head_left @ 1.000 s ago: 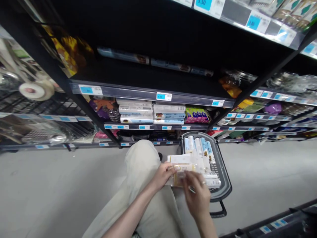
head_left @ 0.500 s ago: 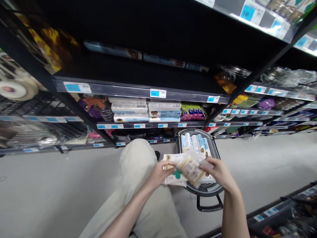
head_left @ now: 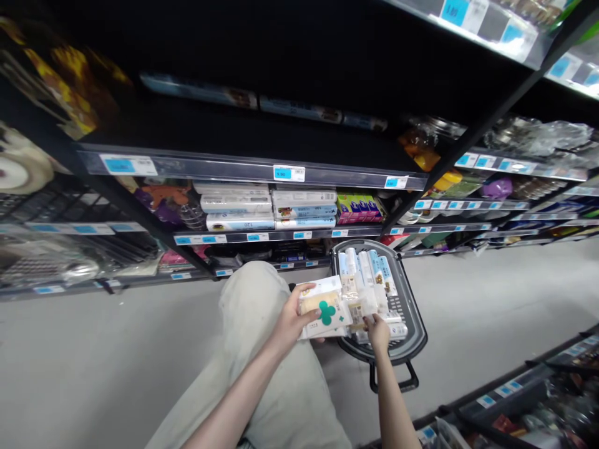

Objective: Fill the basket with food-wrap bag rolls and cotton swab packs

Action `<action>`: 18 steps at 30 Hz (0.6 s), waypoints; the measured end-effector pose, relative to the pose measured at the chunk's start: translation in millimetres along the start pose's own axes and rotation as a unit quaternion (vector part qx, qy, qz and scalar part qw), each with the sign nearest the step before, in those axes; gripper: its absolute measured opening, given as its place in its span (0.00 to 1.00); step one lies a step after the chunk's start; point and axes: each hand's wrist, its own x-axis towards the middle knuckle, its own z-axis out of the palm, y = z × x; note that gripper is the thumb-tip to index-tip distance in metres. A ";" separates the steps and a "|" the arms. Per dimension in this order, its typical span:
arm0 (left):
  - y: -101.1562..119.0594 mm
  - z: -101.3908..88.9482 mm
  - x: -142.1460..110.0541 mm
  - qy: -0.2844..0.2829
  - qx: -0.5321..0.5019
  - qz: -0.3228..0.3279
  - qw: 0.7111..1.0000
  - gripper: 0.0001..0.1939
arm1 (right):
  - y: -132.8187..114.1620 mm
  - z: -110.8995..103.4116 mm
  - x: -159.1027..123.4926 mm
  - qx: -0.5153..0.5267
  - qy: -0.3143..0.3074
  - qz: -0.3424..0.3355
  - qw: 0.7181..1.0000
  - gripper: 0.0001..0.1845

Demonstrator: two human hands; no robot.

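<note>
My left hand (head_left: 297, 317) grips a small stack of flat white packets (head_left: 327, 312) with a green clover-shaped mark, thumb on top, above my knee. My right hand (head_left: 377, 332) reaches into the grey shopping basket (head_left: 414, 312), its fingers closed on the edge of a clear plastic packet (head_left: 356, 317) with a tan printed panel. Beneath and beside that packet lie several white and blue rolls (head_left: 367, 268) in the basket. The tips of my right fingers are partly hidden against the plastic.
A black shelf unit (head_left: 253, 163) with price tags rises in front. White rolls (head_left: 238, 204) and green-and-purple boxes (head_left: 359, 207) sit on its lower shelf. My bent knee (head_left: 255, 293) is left of the basket. Another shelf edge (head_left: 505, 390) runs along the lower right.
My right hand has moved down into the basket with the tan-printed packet, away from my left hand. The left hand's stack now faces up more fully, its clover mark uncovered.
</note>
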 end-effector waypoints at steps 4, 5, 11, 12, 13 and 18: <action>1.5 1.4 -0.8 -0.007 -0.004 0.000 1.000 0.49 | 0.0 19.7 -0.2 -0.035 0.008 0.021 0.999 0.16; 1.4 1.5 -0.8 -0.011 -0.004 0.003 1.000 0.53 | -0.3 22.5 -1.0 -0.043 0.012 0.022 0.999 0.16; -2.8 -0.6 -0.1 -0.005 -0.006 -0.004 1.000 0.59 | -4.1 20.1 -5.5 -0.048 0.034 0.016 0.998 0.13; -3.0 -1.1 -0.1 -0.008 -0.001 -0.010 1.000 0.56 | -5.8 15.0 -4.7 -0.038 0.041 0.018 0.998 0.14; -2.9 -1.5 -0.1 -0.015 0.005 -0.014 1.000 0.52 | -8.0 8.2 -3.4 -0.024 0.050 0.022 0.998 0.15; -2.1 -3.5 -0.2 -0.057 0.039 -0.022 0.997 0.42 | -27.1 -41.0 -6.9 0.117 0.061 -0.018 0.991 0.28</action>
